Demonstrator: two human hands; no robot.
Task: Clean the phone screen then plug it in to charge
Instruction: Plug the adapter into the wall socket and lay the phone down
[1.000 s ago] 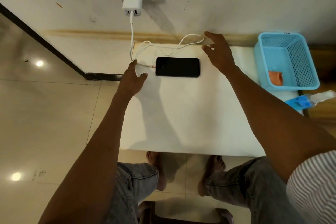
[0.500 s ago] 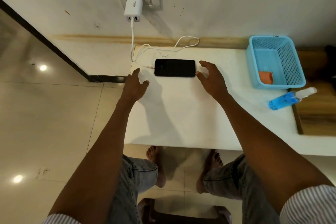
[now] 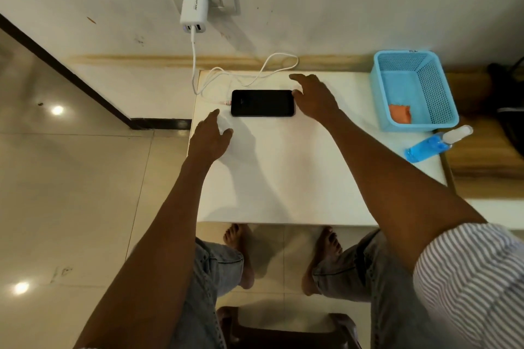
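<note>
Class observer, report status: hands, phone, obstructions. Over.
Left hand open, beside cable plug. Right hand open, at phone end. Cable at phone port; seating unclear. Nothing obstructing.

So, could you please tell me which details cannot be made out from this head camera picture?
- Whether the cable plug is seated in the phone: too small, head view.
- Whether the right hand touches the phone: its fingers cover that end.
- What the orange thing in the basket is: too small.
- The dark object at the right: cut off by the edge.
- The charger print: too small.
</note>
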